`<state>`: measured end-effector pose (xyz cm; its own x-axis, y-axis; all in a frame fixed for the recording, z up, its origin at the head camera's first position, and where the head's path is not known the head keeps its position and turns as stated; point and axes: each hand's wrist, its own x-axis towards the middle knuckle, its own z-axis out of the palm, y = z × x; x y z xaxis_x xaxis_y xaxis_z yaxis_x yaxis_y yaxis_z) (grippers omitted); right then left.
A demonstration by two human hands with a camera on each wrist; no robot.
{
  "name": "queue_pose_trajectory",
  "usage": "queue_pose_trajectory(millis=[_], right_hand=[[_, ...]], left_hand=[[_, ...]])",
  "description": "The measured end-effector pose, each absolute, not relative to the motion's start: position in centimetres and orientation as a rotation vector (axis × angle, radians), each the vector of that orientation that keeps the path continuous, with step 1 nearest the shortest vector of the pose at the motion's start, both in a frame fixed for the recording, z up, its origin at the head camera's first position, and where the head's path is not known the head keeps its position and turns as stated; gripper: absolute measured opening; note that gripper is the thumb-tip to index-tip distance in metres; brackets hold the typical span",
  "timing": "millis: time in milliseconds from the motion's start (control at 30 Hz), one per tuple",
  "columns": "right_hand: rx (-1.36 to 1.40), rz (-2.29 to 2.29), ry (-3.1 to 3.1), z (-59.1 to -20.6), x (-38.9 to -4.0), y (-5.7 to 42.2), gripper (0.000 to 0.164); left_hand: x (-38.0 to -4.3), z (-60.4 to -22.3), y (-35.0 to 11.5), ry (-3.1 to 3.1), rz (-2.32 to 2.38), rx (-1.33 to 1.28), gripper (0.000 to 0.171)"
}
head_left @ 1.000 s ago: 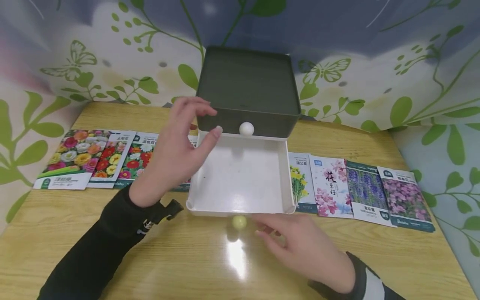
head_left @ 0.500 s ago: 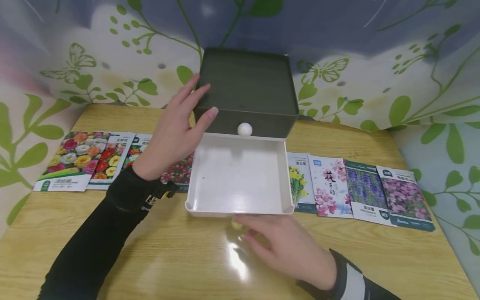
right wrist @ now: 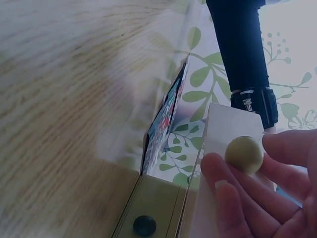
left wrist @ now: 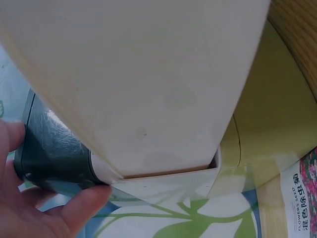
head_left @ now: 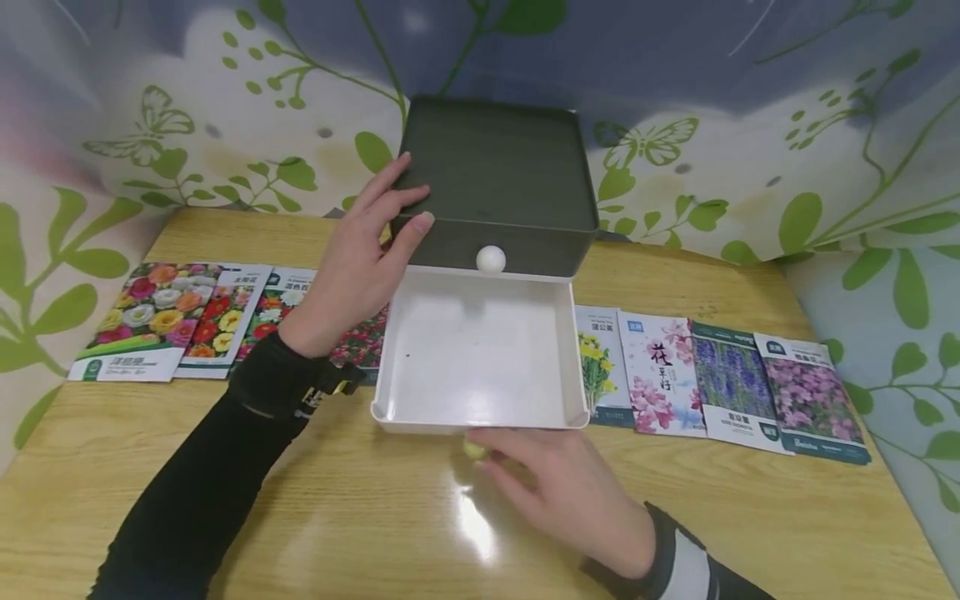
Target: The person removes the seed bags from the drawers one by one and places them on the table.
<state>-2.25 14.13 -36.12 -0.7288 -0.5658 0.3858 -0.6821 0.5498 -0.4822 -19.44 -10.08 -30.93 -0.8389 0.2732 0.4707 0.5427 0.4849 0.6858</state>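
Observation:
A small desktop drawer unit (head_left: 495, 167) with a dark green top stands against the back. Its white drawer (head_left: 480, 358) is pulled far out, bare inside apart from a dark speck. My right hand (head_left: 558, 487) pinches the drawer's round yellow-green knob (right wrist: 244, 154) between thumb and fingers, just below the front edge. On the unit's left front corner rests my left hand (head_left: 360, 258), fingertips on the top edge and thumb at the front face. Above the pulled-out drawer, the dark drawer front carries a white knob (head_left: 491, 259).
Flower seed packets lie in a row on the wooden table (head_left: 360, 517), some on the left (head_left: 150, 321), others on the right (head_left: 660, 371). Beneath the white drawer, an olive drawer front (right wrist: 161, 198) has a dark knob (right wrist: 144, 225). Leaf-patterned cloth (head_left: 262, 125) hangs behind.
My right hand has moved left from beside the yellow-green knob and taken hold of it. My left hand has come up onto the unit's left corner. The drawer looks unmoved.

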Motion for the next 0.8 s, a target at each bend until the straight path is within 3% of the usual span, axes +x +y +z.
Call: queue_pose_trajectory(millis=[200, 800], right_hand=[[1.054, 0.932, -2.517, -36.2, -2.7, 14.2, 0.033], [0.919, 0.932, -2.561, -35.5, -7.0, 14.0, 0.027]], left_hand=[[-19.3, -30.9, -10.1, -2.423, -1.306, -0.693, 0.043], [-19.3, -30.7, -10.2, -2.461, -1.273, -0.692, 0.043]])
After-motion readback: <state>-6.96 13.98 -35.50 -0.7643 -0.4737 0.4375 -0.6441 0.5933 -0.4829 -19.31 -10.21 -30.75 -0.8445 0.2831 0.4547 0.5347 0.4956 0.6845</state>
